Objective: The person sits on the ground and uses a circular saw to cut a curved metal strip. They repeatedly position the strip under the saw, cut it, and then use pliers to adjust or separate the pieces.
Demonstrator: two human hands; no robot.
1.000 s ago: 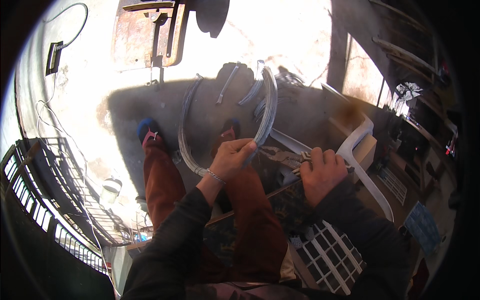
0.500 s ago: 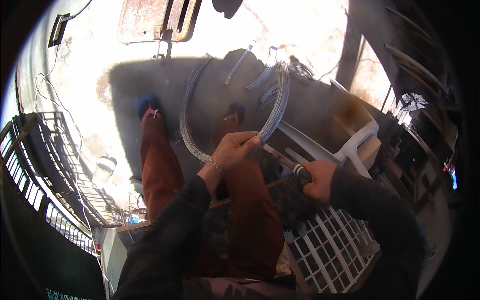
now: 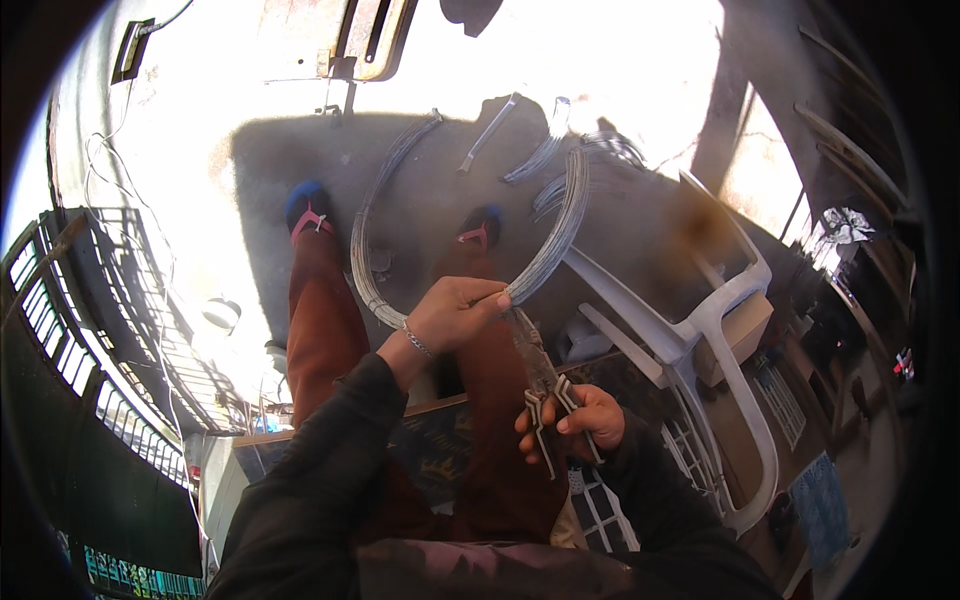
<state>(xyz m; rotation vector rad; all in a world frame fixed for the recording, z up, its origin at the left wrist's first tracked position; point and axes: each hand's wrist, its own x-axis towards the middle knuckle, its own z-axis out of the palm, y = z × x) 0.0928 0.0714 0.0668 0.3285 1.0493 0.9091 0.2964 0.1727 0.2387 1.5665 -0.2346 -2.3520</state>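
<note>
My left hand (image 3: 455, 315) is closed around the lower part of a bundle of silvery wire (image 3: 553, 243). The bundle bends in a large open loop, with both ends pointing away from me. In my right hand (image 3: 595, 422) is a pair of pliers (image 3: 535, 365), with my fingers among its spread handles. The pliers' jaws reach up to the wire just beside my left thumb. Whether they grip any strand cannot be made out.
Shorter wire bundles (image 3: 545, 152) lie on the floor beyond the loop, along with one straight bundle (image 3: 490, 130). A white plastic chair (image 3: 690, 335) lies to the right. A rusty metal panel (image 3: 385, 45) is at the far side, and a railing (image 3: 70, 340) runs along the left.
The pliers have turned from pointing sideways to pointing upright, and their handles have spread apart. My right hand has come lower and nearer to me. The left hand still holds the wire.
</note>
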